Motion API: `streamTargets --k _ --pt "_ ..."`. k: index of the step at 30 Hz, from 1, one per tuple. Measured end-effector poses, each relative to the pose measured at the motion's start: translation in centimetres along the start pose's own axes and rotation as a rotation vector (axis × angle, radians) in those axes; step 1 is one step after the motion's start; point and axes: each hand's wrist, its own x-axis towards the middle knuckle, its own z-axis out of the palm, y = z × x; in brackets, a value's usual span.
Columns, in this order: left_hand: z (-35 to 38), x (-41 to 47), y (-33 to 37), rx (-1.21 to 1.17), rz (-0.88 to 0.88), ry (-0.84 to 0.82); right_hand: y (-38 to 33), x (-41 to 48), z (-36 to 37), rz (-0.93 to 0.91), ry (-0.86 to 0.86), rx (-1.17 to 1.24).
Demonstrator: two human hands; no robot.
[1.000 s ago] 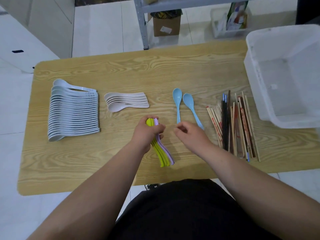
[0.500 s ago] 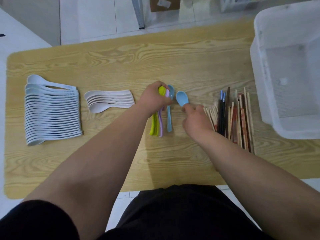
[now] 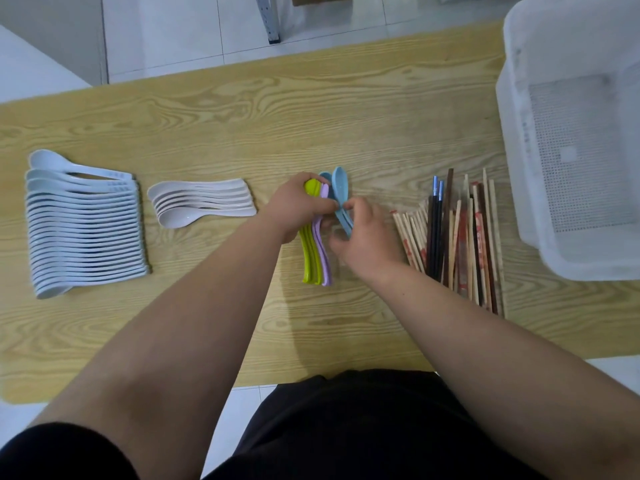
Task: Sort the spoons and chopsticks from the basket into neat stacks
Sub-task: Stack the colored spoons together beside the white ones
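At the middle of the wooden table [image 3: 346,109] my left hand [image 3: 298,206] grips a bundle of green spoons [image 3: 308,254] and a purple spoon [image 3: 325,261] standing on edge. My right hand [image 3: 363,237] pinches a blue spoon [image 3: 340,183] by its handle and presses it against the bundle, beside a second blue spoon [image 3: 325,176]. A long row of pale blue-white spoons [image 3: 83,230] lies at the left. A smaller stack of cream spoons [image 3: 201,202] sits beside it. Mixed chopsticks [image 3: 460,237] lie in a pile at the right.
A white plastic basket [image 3: 571,133] stands at the table's right end, its perforated bottom showing. A metal shelf leg [image 3: 268,19] and a cardboard box stand on the tiled floor beyond the far edge.
My right hand picked the blue spoon off the table and brought it left against the coloured bundle. My left hand keeps hold of the bundle, with the other blue spoon now gathered to it.
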Motion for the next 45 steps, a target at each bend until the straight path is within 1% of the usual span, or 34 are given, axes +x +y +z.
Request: streamTargets --k 3,6,11,15,18,19,20,22,24,26,27,29,32,34,38,41,43,45 --pt "0.0 -0.4 -0.7 -0.196 -0.055 -0.025 0.9 -0.1 0.2 -0.042 -0.042 -0.108" --pt "-0.1 -0.9 -1.5 -0.296 -0.088 -0.053 1.5 -0.2 0.0 -0.102 -0.022 -0.212" --pt "-0.5 -2.4 -3.0 -0.305 -0.137 -0.075 2.1 -0.6 0.0 -0.129 -0.021 -0.319" --pt "-0.7 -3.4 -4.0 -0.282 -0.137 -0.09 2.0 -1.1 0.3 -0.157 -0.038 -0.455" --pt "-1.0 -4.3 -4.5 -0.37 -0.112 -0.086 1.5 -1.7 0.3 -0.211 -0.054 -0.533" --pt "-1.2 -4.7 -4.7 -0.43 -0.097 -0.081 1.3 -2.1 0.3 -0.202 -0.066 -0.507" --pt "-1.5 -5.1 -4.9 -0.497 -0.082 -0.077 1.1 -2.6 0.2 -0.164 -0.079 -0.432" --pt "-2.3 -5.9 -5.6 -0.627 -0.061 -0.061 0.3 -3.9 0.1 -0.039 -0.071 -0.163" --pt "-3.2 -7.0 -6.4 -0.708 -0.047 -0.062 -1.1 -5.5 0.3 0.044 -0.066 0.154" --pt "-3.9 -8.2 -7.3 -0.752 -0.011 -0.091 -2.3 -7.0 0.8 0.061 -0.093 0.389" --pt "-4.1 -8.8 -7.6 -0.768 0.021 -0.109 -2.9 -7.7 1.1 0.051 -0.129 0.445" --pt "-4.5 -9.9 -8.0 -0.791 0.065 -0.105 -3.9 -8.9 1.5 0.013 -0.19 0.471" --pt "-5.5 -11.3 -8.6 -0.836 0.087 -0.089 -4.9 -10.2 2.1 -0.015 -0.204 0.52" --pt "-6.4 -12.1 -9.0 -0.86 0.101 -0.108 -5.6 -10.9 2.3 -0.034 -0.234 0.494" --pt "-7.9 -13.6 -9.5 -0.849 0.124 -0.132 -6.9 -12.3 3.3 -0.017 -0.271 0.484" --pt "-8.6 -14.4 -9.7 -0.849 0.137 -0.135 -7.6 -13.2 4.6 0.043 -0.267 0.587" --pt "-9.1 -15.0 -9.9 -0.863 0.147 -0.15 -8.1 -13.7 5.0 0.095 -0.341 0.643" --pt "-9.3 -15.6 -10.1 -0.901 0.172 -0.171 -8.8 -14.2 5.1 0.098 -0.502 0.515"
